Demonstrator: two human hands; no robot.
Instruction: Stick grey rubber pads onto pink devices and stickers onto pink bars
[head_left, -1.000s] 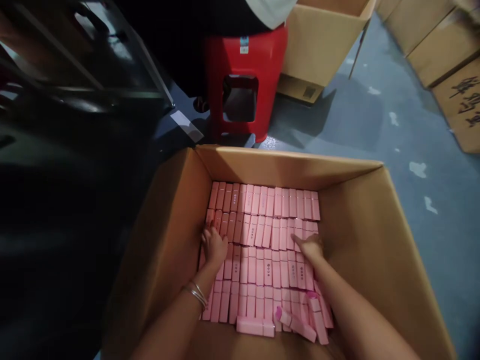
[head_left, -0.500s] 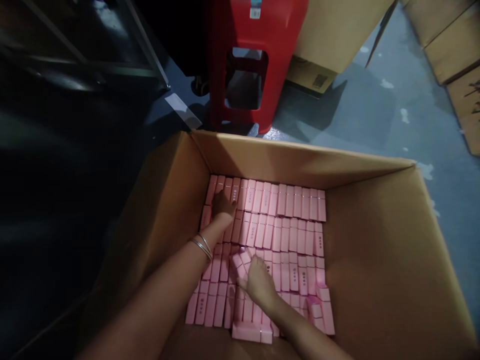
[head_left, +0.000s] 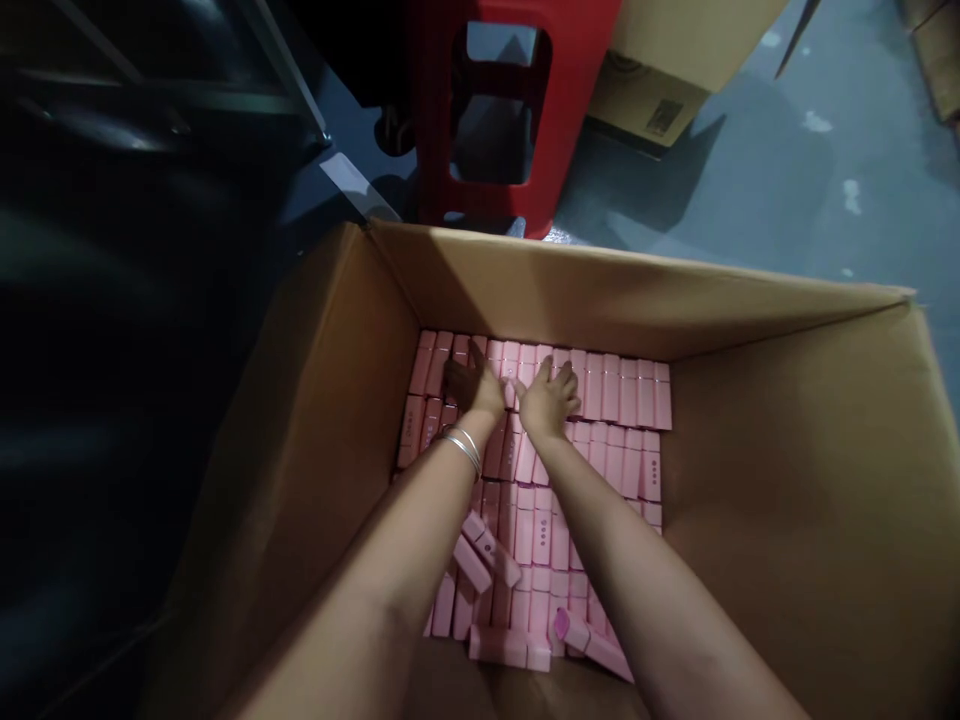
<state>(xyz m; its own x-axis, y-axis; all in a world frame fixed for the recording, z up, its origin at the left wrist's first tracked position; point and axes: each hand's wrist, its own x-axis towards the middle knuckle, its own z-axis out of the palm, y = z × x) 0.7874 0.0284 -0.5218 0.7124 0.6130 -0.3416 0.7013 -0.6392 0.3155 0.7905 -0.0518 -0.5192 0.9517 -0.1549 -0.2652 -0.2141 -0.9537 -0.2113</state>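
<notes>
Basically, slim pink tubes [head_left: 626,392], lots, in approx. four rows across ctr. and lower ctr. of frame, packed side by side inside a big cardboard box [head_left: 795,450]. Long, straight-edged, smooth w/ soft sheen; thin shiny band partway along most, small dark printed marks on some. Pale pink toward right of rows, browner in shade at left. A few loose on top: crosswise tube [head_left: 499,648] at bottom ctr., tilted tube [head_left: 600,652] w/ magenta end just right of it, askew pair [head_left: 472,565] next to L forearm [head_left: 360,590]. L hand [head_left: 478,383], w/ thin silvery bangles [head_left: 463,449] at wrist, over top row left of R hand [head_left: 550,397]: fingers fanned apart, dim, no tube visibly in grip. R hand likewise spread, fingers slightly curved over same row, nothing visibly gripped. Box walls plain brown, matte, flat. Upper ctr.: red stool [head_left: 571,120], glossy, w/ rounded cutouts; beside it, another carton [head_left: 675,45], tan w/ dark square code. Upper right: blue-grey floor [head_left: 780,170], pale patches.
</notes>
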